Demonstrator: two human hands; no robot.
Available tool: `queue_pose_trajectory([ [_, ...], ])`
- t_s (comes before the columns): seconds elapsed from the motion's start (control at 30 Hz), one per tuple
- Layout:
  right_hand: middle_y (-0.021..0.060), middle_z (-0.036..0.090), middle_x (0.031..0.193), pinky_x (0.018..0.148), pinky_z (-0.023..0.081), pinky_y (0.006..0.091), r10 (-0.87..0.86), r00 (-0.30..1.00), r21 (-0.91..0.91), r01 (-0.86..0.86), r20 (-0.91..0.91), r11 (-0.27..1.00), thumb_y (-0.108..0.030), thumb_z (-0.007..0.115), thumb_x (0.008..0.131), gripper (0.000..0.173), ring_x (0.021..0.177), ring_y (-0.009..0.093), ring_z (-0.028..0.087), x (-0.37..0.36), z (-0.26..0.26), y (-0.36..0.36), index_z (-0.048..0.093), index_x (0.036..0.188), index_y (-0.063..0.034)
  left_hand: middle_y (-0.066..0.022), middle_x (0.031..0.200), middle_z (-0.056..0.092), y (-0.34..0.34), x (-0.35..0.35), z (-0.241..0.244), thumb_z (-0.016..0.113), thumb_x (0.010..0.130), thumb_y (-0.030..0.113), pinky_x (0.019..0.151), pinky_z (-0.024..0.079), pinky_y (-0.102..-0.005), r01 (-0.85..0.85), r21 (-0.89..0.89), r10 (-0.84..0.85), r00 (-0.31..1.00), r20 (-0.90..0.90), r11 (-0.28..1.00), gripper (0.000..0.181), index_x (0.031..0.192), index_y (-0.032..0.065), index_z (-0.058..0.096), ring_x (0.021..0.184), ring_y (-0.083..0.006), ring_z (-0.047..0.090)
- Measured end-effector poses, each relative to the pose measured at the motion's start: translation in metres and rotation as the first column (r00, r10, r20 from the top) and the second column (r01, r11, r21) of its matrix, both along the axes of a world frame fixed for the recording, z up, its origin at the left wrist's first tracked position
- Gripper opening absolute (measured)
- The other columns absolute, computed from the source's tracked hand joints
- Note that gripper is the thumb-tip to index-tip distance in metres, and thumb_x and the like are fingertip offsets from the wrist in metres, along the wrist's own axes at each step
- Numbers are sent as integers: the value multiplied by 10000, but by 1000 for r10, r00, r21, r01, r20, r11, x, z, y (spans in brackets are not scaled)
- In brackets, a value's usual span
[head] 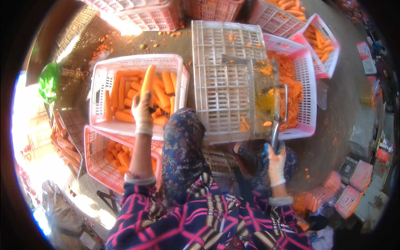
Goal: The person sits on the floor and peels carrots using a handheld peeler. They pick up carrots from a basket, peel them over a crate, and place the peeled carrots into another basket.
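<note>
My left hand [142, 107], in a white work glove with dark fingertips, grips a peeled carrot [148, 79] and holds it upright. Beneath it is a white and pink plastic crate [137, 59] of peeled carrots [120, 93]. My right hand [276, 164], gloved with blue on the fingers, is closed around the metal handle of a long-bladed knife [275, 132]. Its blade lies along the right edge of a wet cutting board [264, 103]. A bent metal bar [286, 104] stands beside the blade. Carrot scraps [265, 67] and a carrot slice [267, 123] lie on the board.
An upturned slatted crate [223, 84] supports the board. To its right, a pink-white crate [307, 84] holds cut carrot slices [290, 84]. Another crate [93, 156] with carrot pieces sits at lower left. More carrot crates [332, 47] stand at upper right, and stacked crates [150, 17] at the top.
</note>
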State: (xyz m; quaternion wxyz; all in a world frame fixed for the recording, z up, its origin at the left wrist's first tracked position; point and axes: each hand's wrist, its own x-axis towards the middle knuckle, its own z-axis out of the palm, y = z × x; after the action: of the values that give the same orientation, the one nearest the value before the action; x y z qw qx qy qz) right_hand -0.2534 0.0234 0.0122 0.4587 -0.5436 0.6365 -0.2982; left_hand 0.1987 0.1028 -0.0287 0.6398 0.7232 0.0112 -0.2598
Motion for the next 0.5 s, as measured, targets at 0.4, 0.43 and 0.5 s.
queue_pose_trajectory([
  [0.4,-43,531,657,421,368,220,-73,952,360,-41,297,932,-204,649,969,103,493,59,492,8,78,-14,590,977,-120,-184,1180,591,-74,-210,39,760,826,240,985,468,-376,776,47,-753,593,286,629,524,1284,40,602,1107,-304,591],
  [0.43,-40,529,653,420,370,221,-25,958,359,-84,287,929,-203,647,969,105,492,59,493,8,103,-19,587,983,-117,-181,1180,585,-83,-216,23,756,827,234,983,469,-379,773,-30,-745,619,249,633,510,1277,46,607,1099,-310,590],
  [0.5,-35,526,646,416,373,221,73,962,371,-171,264,913,-201,642,969,111,489,58,494,9,140,-25,581,994,-111,-177,1179,579,-88,-217,40,753,826,224,978,472,-383,791,63,-770,569,288,608,495,1271,58,613,1088,-315,591],
])
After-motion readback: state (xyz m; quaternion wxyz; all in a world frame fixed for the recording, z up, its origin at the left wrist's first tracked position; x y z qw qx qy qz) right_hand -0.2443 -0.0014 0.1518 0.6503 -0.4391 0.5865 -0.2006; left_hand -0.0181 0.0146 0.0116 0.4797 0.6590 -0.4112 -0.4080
